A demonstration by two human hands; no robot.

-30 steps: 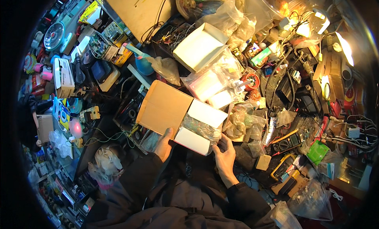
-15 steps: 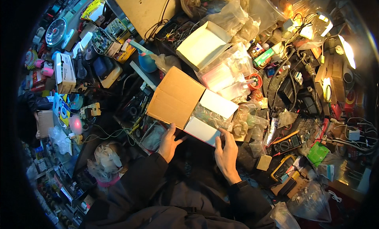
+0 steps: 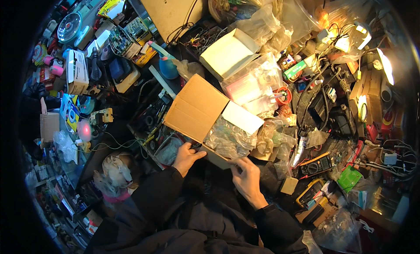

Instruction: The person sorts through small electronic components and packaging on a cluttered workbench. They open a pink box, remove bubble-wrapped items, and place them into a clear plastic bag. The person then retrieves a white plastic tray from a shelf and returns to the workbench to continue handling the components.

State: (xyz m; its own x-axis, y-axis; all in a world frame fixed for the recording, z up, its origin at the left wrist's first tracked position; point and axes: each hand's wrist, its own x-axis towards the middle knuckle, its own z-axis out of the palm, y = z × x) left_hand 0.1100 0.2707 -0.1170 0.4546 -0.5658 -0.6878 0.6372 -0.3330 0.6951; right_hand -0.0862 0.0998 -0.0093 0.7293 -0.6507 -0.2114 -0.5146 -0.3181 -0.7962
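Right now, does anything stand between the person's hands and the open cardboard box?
Nothing visible does. The left hand and right hand are both at the near side of the cardboard box, with no other object between; the crumpled clear plastic lies inside it.

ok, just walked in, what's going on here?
A person has both bare hands at the near side of an open cardboard box: left hand by its left end, right hand with fingertips at its right end. How firmly either grips isn't clear. The brown lid is open, a white flap shows on the far right, and crinkled clear plastic lies inside.
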